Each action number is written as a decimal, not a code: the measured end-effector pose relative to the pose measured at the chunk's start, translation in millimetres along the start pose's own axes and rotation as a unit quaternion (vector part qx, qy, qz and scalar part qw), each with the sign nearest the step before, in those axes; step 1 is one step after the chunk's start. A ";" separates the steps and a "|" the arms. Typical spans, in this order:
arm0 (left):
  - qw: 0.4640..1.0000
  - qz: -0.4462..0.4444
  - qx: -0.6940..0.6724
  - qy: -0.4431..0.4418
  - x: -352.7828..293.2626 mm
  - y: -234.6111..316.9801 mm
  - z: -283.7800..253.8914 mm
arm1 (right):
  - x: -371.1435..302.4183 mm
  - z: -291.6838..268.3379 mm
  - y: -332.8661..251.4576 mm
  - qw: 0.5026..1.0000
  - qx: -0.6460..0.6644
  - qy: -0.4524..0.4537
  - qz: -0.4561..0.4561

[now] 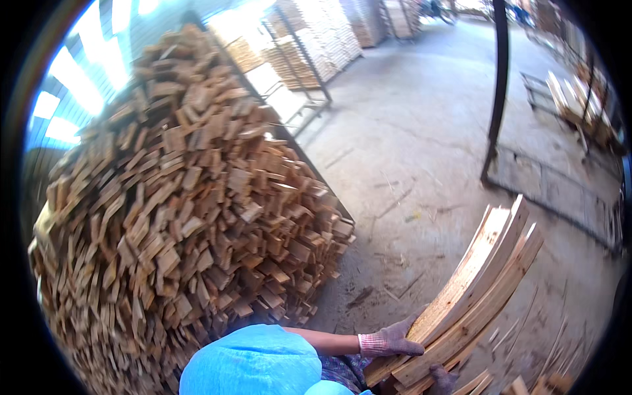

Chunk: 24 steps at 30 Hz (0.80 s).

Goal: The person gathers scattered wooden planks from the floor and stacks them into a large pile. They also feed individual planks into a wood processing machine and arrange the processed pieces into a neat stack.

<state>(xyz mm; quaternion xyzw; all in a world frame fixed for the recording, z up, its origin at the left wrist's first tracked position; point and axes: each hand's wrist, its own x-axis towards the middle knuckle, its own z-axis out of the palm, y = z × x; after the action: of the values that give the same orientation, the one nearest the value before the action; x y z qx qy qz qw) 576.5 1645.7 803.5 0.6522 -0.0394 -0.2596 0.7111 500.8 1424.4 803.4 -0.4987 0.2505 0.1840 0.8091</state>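
Observation:
A bundle of long wooden boards point(464, 289) slants from the lower middle up to the right, its far ends raised. My left hand point(393, 341), in a knitted work glove, lies over the near part of the bundle with its thumb across the wood, gripping it. At the near lower side of the boards my right hand point(442, 380), also gloved, is closed against them; much of it is hidden by the wood and the lower edge. My left forearm point(324, 341) comes out of a blue sleeve point(253, 362).
A tall pile of stacked short wood pieces point(197, 217) fills the left side. Metal frame carts point(550, 187) stand on the concrete floor point(408, 125) at right, one farther off loaded with boards point(579, 99). Light timber stacks point(316, 46) stand behind. Wood scraps point(553, 345) lie at lower right.

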 end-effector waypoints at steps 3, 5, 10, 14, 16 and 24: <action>0.995 0.047 0.077 0.035 -12.0 81.6 11.3 | 7.1 -4.7 -52.3 0.991 -0.128 -0.017 -0.043; 0.993 0.028 0.097 0.067 -50.6 107.0 24.5 | -47.2 44.8 -85.6 0.992 -0.097 -0.004 -0.083; 0.967 0.155 0.076 0.187 -71.4 164.2 29.2 | -30.1 67.2 -162.8 0.957 -0.181 -0.177 -0.139; 0.917 0.266 0.073 0.287 -119.7 173.4 40.4 | -63.7 111.9 -185.8 0.935 -0.171 -0.257 -0.175; 0.907 0.289 0.061 0.300 -132.4 193.8 40.6 | -78.7 136.6 -212.5 0.911 -0.212 -0.303 -0.185; 0.844 0.405 -0.036 0.350 -207.6 312.3 -2.1 | -114.3 293.2 -272.8 0.810 -0.232 -0.458 -0.283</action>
<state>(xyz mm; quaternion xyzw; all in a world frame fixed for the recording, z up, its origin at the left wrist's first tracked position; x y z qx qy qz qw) 497.6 1739.4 1158.0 0.5993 -0.0396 0.2956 0.7429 623.1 1563.9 1176.3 -0.5782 -0.3516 0.2067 0.7066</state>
